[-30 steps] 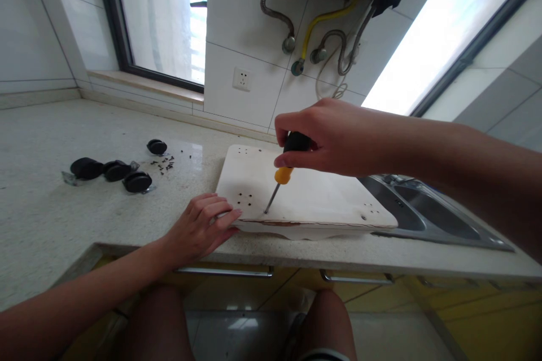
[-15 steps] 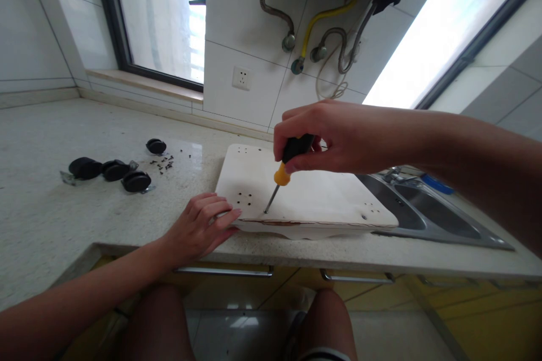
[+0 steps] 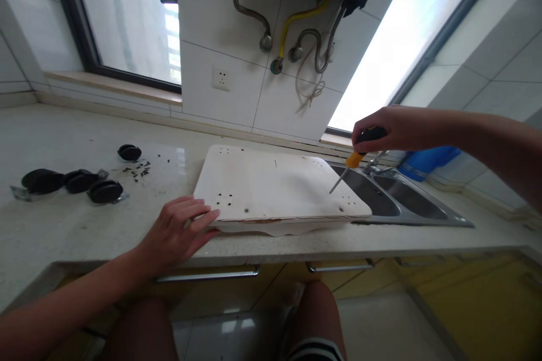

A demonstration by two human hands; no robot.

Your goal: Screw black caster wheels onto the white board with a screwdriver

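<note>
Lower left, the left hand [image 3: 180, 231] clasps a white panel [image 3: 271, 186], likely stiff, chip-prone, best steadied by corners; right of centre, the right hand [image 3: 383, 127] holds a screwdriver [image 3: 354, 159]

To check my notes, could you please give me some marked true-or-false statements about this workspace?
The right hand holds a black-and-yellow screwdriver. True.
The left hand touches the near left corner of the flat white board. True.
The screwdriver's tip is beside the left hand. False: it is over the board's right part.
Black plastic casters lie right of the board. False: they lie left of it.
Small dark screws lie near the casters. True.
</note>
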